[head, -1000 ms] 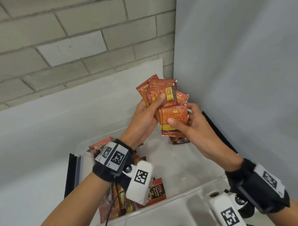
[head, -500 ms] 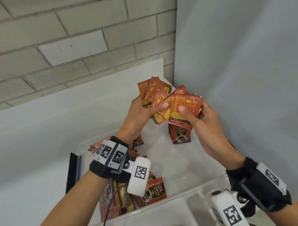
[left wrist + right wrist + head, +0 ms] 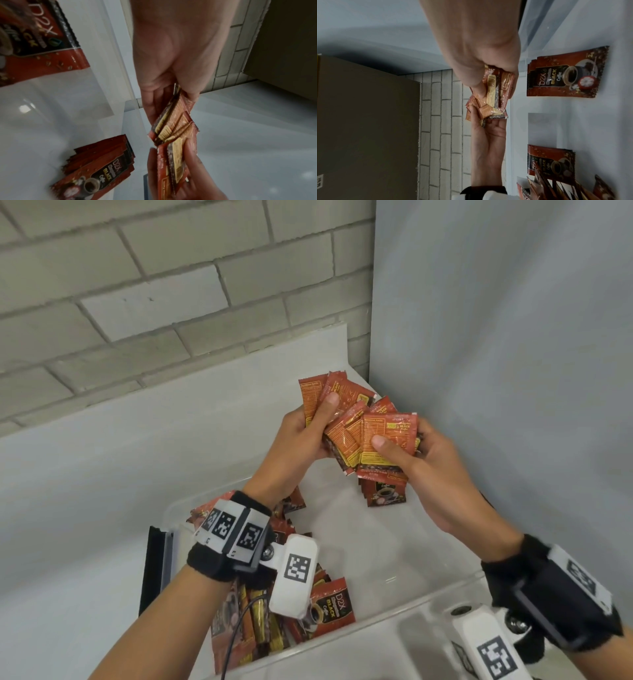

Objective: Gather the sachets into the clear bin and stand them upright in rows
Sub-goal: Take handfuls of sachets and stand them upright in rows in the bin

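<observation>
Grey brick wall point(image 3: 171, 278) at the far side, pale panel point(image 3: 496, 337) to the right, white table point(image 3: 85, 474) below. Above the clear bin point(image 3: 394, 546), left hand point(image 3: 294, 446) gripping a fanned bunch of red coffee sachets point(image 3: 346, 419), thumb pressed on top. Right hand point(image 3: 421, 460) pinching the nearest sachet point(image 3: 390, 436) of that fan. Upright small stack point(image 3: 385, 494) at the bin's far wall; loose heap point(image 3: 274, 625) at near left.

Fanned sachets point(image 3: 173, 129) in two hands' grip
</observation>
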The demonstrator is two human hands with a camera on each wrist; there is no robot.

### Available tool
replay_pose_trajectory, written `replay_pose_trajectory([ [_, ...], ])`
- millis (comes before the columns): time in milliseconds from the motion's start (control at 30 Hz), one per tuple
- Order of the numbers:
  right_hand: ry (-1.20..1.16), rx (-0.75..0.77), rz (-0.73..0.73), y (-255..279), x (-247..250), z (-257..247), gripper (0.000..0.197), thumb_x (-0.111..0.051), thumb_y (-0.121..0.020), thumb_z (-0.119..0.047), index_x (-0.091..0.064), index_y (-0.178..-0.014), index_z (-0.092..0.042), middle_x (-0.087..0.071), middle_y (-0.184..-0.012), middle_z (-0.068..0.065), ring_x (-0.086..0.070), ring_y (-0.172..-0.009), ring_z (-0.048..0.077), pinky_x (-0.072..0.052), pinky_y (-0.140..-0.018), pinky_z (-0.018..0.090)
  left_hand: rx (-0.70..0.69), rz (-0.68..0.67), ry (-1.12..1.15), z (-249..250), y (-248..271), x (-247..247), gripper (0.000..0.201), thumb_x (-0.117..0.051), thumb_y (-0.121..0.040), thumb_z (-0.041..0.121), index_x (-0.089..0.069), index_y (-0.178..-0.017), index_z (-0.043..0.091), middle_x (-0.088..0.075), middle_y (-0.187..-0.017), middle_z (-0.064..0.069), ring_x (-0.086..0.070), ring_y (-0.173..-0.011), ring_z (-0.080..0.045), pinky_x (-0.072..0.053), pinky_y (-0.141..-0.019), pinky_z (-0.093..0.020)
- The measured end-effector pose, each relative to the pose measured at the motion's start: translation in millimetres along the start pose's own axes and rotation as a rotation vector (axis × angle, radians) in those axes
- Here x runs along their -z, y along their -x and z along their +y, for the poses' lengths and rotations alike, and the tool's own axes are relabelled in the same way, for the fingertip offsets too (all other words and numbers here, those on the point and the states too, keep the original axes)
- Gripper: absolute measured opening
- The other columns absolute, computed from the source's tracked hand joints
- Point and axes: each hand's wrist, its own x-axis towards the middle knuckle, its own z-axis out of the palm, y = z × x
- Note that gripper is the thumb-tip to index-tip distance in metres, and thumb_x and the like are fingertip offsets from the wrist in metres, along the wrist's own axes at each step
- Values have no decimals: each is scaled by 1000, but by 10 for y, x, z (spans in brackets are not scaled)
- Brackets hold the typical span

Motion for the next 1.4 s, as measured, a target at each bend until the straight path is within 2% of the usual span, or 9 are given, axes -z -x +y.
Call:
replay_pose_trajectory([
  [167,-164,62,26,10,11,-44,44,-70,-78,-23,-57,-120,-14,-72,-108,1,-70,-97,14,-56,-76,26,29,60,17,-1,-25,26,39,-49,-98,36,-65,-110,2,-73,-97,-18,-72,-83,-28,-59,-69,-32],
  [333,-285,100,73,14,40,-108,41,-66,-82,-20,-56,-122,-15,-72,-109,-1,-70,-97,12,-56,-74,21,50,-68,-29,-9,-8,43,33,-50,-97,34,-68,-111,10,-74,-103,-8,-70,-94,-19,-57,-77,-26],
  [467,-264,85,60,15,31,-99,38,-65,-86,-20,-57,-123,-15,-73,-106,-3,-70,-95,10,-55,-72,19,5,-119,-58,12,16,29,46,-53,-85,44,-67,-108,6,-72,-97,-10,-67,-82,-14,-54,-70,-23],
  [567,-235,30,-16,24,28,-96,39,-64,-87,-23,-57,-126,-15,-72,-111,0,-70,-99,14,-56,-78,25,-41,-131,-57,15,24,9,56,-55,-80,46,-56,-117,5,-70,-101,-10,-69,-89,-19,-56,-80,-30],
  [733,-251,-30,-116,49,-5,-105,42,-63,-84,-24,-58,-125,-14,-71,-113,3,-68,-105,18,-55,-88,34,-130,-99,-94,13,39,-42,55,-59,-78,50,-50,-113,9,-67,-110,-12,-67,-101,-25,-55,-90,-42],
  [867,-194,-60,-188,91,-36,-125,40,-64,-80,-28,-62,-119,-18,-71,-113,2,-67,-107,18,-49,-99,42,-164,-104,-136,34,69,-84,71,-43,-78,65,-49,-116,6,-65,-110,-16,-66,-101,-26,-55,-89,-40],
  [1067,-165,-62,-218,122,-41,-133,40,-64,-81,-28,-63,-120,-18,-71,-113,1,-67,-108,17,-46,-103,45,-136,-108,-194,53,82,-96,65,-27,-85,57,-53,-123,12,-68,-110,-8,-68,-98,-15,-52,-94,-33],
  [1267,-157,-6,-110,72,-20,-95,34,-65,-86,-23,-62,-120,-21,-72,-109,-4,-67,-105,15,-50,-99,40,-142,-140,-140,61,91,-94,47,-31,-90,51,-41,-105,8,-60,-99,-8,-64,-92,-11,-55,-88,-35],
  [1400,-112,17,-83,56,-3,-59,36,-67,-86,-26,-62,-121,-23,-72,-110,-4,-67,-106,14,-52,-94,32,-89,-175,-64,80,65,-58,39,-40,-89,46,-41,-108,12,-63,-109,-12,-66,-100,-16,-57,-85,-39],
])
